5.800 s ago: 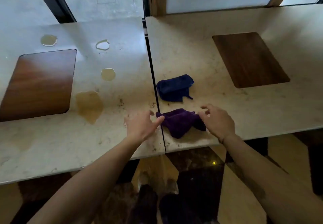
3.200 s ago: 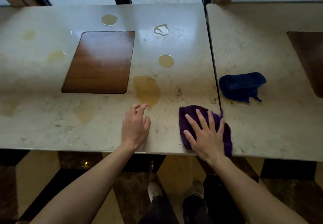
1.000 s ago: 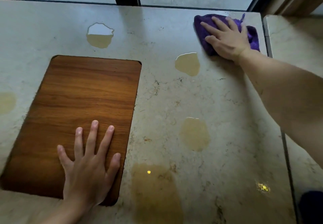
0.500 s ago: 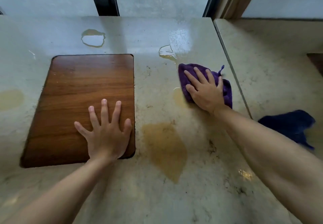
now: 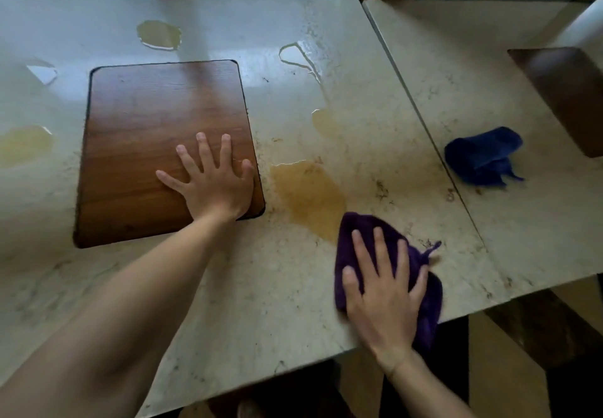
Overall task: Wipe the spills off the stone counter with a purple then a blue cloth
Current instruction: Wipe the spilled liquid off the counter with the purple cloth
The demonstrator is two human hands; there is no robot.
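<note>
My right hand [image 5: 383, 290] presses flat, fingers spread, on the purple cloth [image 5: 354, 238] near the front edge of the stone counter [image 5: 261, 287]. The cloth's far tip touches the near end of a large amber spill [image 5: 306, 192]. A smaller smeared spill [image 5: 323, 122] and a wet streak [image 5: 298, 58] lie farther back. My left hand [image 5: 212, 179] rests flat with spread fingers on the brown wooden inlay [image 5: 146, 130]. The blue cloth [image 5: 483, 156] lies crumpled on the neighbouring counter to the right.
More puddles sit at the back [image 5: 160, 34] and at the left [image 5: 24, 143], with one more [image 5: 42, 71] above it. A narrow seam [image 5: 421, 117] separates the two counters. A second dark wooden inlay [image 5: 567, 94] shows at far right. Dark window frames stand behind.
My right hand has dragged the purple cloth toward me, from the back spills down to the counter's front edge. The mid spill is smeared thinner. My left hand stays on the inlay.
</note>
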